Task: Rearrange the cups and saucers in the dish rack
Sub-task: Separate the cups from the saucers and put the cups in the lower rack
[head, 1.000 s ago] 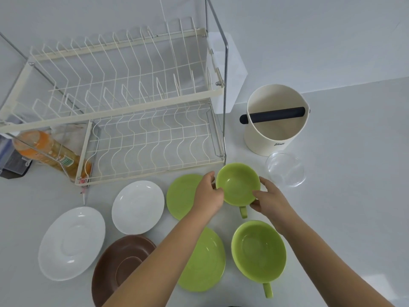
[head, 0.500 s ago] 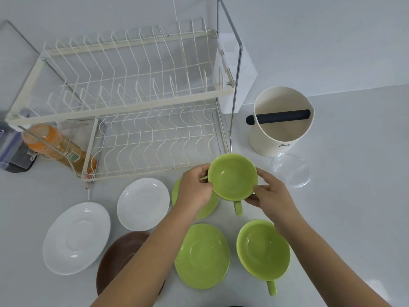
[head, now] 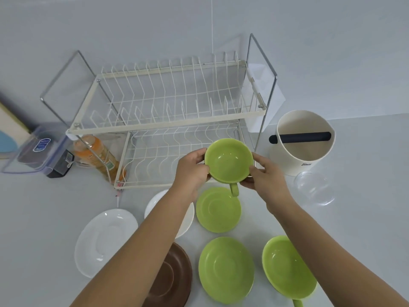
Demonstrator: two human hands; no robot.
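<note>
Both hands, left hand (head: 193,171) and right hand (head: 264,177), grip a green cup (head: 229,160) by its rim, upright, just in front of the dish rack's (head: 177,120) lower shelf.

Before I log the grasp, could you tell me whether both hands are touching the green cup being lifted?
Touching. The head view shows the left hand and right hand gripping opposite sides of the green cup.
</note>
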